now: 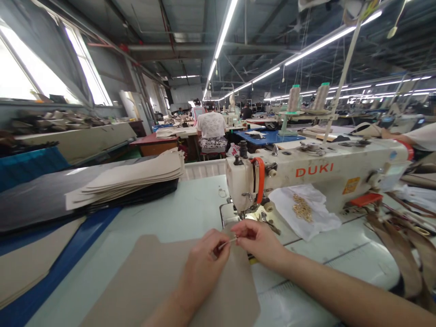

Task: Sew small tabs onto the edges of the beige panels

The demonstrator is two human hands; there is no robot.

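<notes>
Over a large taupe panel [163, 277] on the table, both hands meet just in front of the needle area of a white sewing machine [313, 170]. My left hand [204, 256] is closed, pinching a thin pale strip [225, 244] between thumb and fingers. My right hand [257, 240] is closed in a pinch at the strip's far end, where something small sits at the fingertips, too small to make out. To the right, a white plastic bag [281, 204] bears a heap of small gold-coloured rings [302, 209].
A stack of beige panels [132, 179] lies at the left, with more panels [34, 261] on blue material nearer. Brown straps [397, 254] hang at the right edge. Thread cones [293, 97] stand behind the machine. A person [211, 125] sits ahead, facing away.
</notes>
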